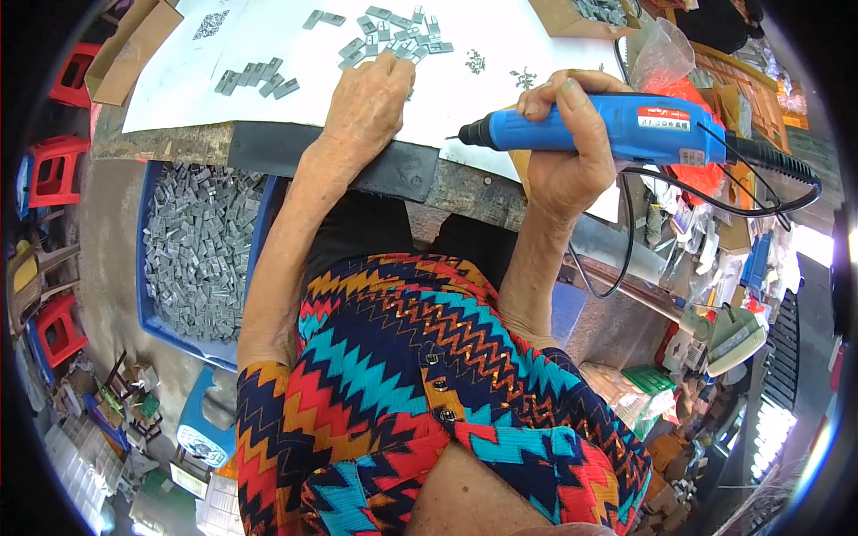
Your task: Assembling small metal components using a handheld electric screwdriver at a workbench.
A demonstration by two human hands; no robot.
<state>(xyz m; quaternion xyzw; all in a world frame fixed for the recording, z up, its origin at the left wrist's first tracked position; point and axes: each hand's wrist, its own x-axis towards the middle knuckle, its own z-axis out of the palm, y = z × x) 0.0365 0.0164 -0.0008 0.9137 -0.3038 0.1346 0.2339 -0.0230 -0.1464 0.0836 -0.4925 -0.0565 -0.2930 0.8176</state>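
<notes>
My right hand (572,156) wraps around a blue electric screwdriver (630,134), held level above the table's near edge with its black nose toward the left. On the white tabletop sheet, my left hand (368,98) is closed, fingertips bent down beside a loose group of small grey rectangular parts (407,40). What those fingers pinch, if anything, is hidden under the hand. Another cluster of grey parts (259,76) lies to its left. Two little heaps of tiny dark pieces, perhaps screws (475,61), sit between my hands, farther back.
A blue bin (143,286) full of grey parts stands below the table at left. Cardboard boxes flank the sheet, one at far left (134,54), one at far right (572,22). The screwdriver's black cord (633,241) loops beside the table edge. Red stools (58,177) stand at left.
</notes>
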